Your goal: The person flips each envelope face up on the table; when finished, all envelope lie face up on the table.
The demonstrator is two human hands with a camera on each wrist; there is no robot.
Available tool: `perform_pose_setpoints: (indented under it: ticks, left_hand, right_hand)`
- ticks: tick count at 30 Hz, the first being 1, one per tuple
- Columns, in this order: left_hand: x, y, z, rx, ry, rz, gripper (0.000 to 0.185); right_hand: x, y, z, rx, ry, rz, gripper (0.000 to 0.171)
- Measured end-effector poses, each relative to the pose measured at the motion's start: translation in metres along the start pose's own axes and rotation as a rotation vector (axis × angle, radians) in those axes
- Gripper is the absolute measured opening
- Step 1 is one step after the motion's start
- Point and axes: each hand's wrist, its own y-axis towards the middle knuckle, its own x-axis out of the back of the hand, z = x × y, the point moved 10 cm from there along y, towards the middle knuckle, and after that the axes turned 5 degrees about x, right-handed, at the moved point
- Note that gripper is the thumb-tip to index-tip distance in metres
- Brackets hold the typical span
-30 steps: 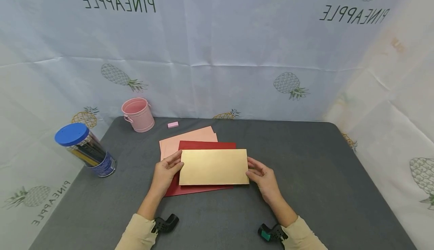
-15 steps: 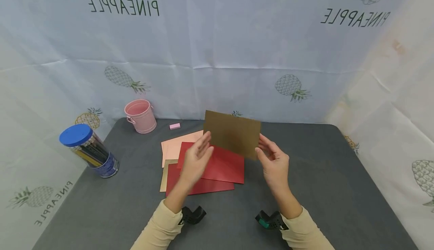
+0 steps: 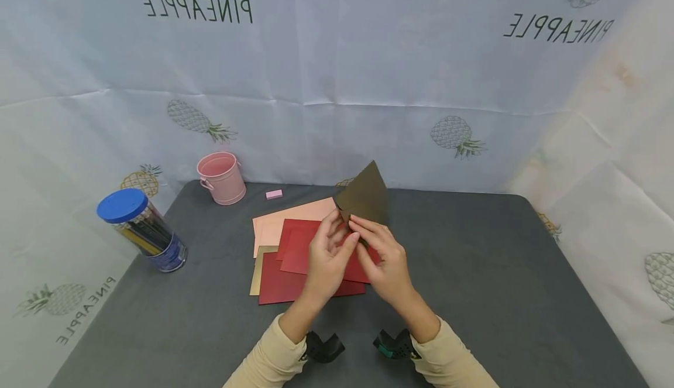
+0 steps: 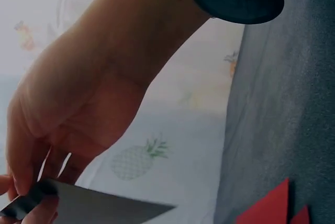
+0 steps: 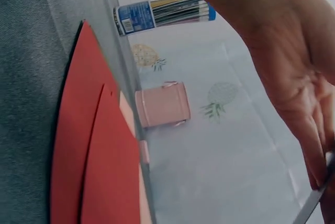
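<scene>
A gold envelope point(image 3: 367, 192), its shaded brown side facing me, is held up and tilted above the table with one corner pointing upward. Both hands meet at its lower edge. The left hand point(image 3: 327, 254) pinches that edge from the left; in the left wrist view the envelope point(image 4: 104, 205) reaches out past the fingertips. From the right, the right hand point(image 3: 387, 262) grips the same edge, its fingertips almost touching the left ones. Below lie overlapping red envelopes point(image 3: 284, 280), partly hidden by the hands. Peach envelopes point(image 3: 274, 230) and another gold envelope point(image 3: 255, 280) stick out from under them.
At the table's back left stands a pink bucket point(image 3: 222, 183), with a small pink block point(image 3: 274, 194) beside it. A clear tub of pencils with a blue lid point(image 3: 123, 205) is on the left edge. A pineapple-print cloth point(image 3: 326, 54) hangs behind the grey table point(image 3: 489, 282).
The gold envelope, first level between both hands, has been lifted off the pile, turned and tilted corner-up. The left hand let go, then moved right and took hold beside the right hand.
</scene>
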Motion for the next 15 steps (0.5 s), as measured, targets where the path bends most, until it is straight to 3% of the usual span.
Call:
perform_pose_setpoints:
  ticks: [3, 7, 15]
  left_hand:
    - [0.011, 0.001, 0.013, 0.04, -0.066, -0.028, 0.055]
    - [0.025, 0.002, 0.032, 0.12, -0.084, -0.053, 0.056]
    - [0.056, 0.006, 0.061, 0.223, 0.016, -0.096, 0.057]
  right_hand:
    - [-0.006, -0.006, -0.006, 0.005, 0.019, 0.066, 0.041]
    - [-0.003, -0.014, -0.024, -0.04, 0.036, 0.095, 0.041]
    - [0.051, -0.037, -0.091, -0.246, 0.053, -0.127, 0.041]
